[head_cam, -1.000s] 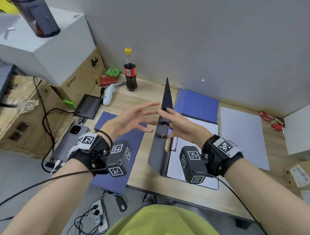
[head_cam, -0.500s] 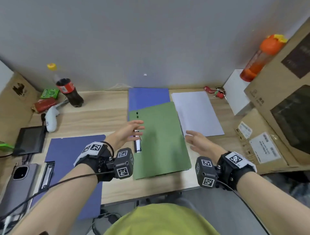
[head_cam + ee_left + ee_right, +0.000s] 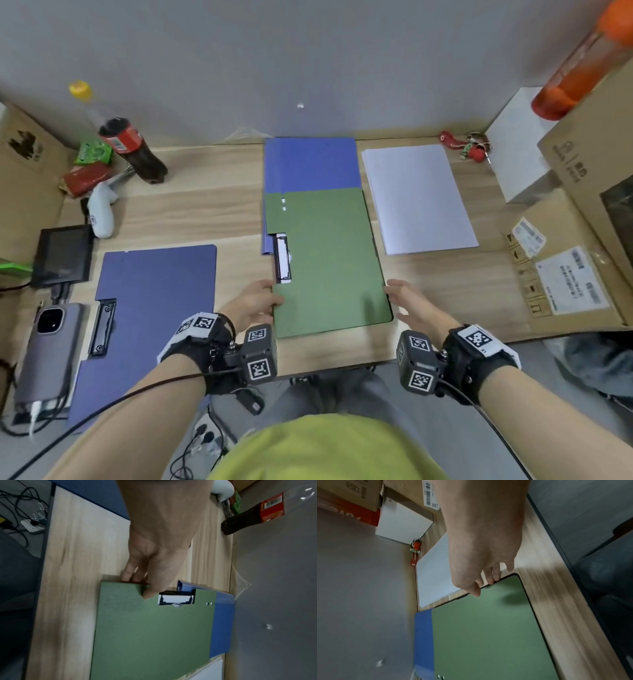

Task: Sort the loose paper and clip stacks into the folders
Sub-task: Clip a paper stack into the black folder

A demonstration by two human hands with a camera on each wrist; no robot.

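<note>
A green folder lies shut in the middle of the desk, its far end overlapping a blue folder. A black clip with white paper shows through the notch in its left edge. My left hand pinches that left edge just below the clip; in the left wrist view the thumb lies on the cover and the fingers reach under. My right hand touches the right edge with loose fingertips. A loose white paper stack lies to the right. Another blue folder lies at left.
A cola bottle, a white controller, a small tablet and a phone crowd the left side. Cardboard boxes, a white box and red keys line the right. The desk's front edge is close behind the green folder.
The green folder's cover, upright a second ago over the clipped paper, has come down shut. Both hands have moved back to its left and right edges near the front.
</note>
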